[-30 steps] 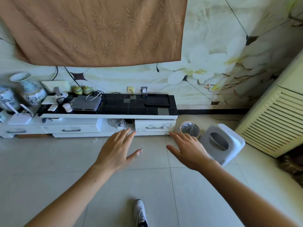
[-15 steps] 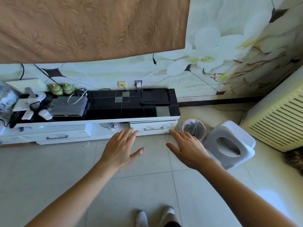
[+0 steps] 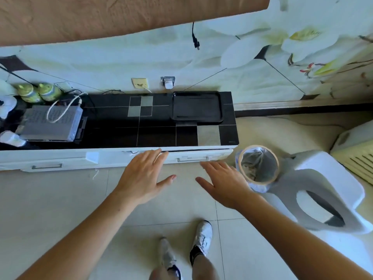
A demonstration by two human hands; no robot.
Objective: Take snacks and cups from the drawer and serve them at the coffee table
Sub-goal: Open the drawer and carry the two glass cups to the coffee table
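Right under the bench's edge sits the shut drawer (image 3: 198,156), handle running 9-to-3, at 12 o'clock from the right hand (image 3: 224,183). It's nearer; left hand (image 3: 142,177) alongside, fingers spread, empty.

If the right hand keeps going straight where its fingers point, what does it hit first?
Probably the front of the right drawer, near its handle. The right hand, fingers extended, points at it with only floor between, though depth is hard to judge.
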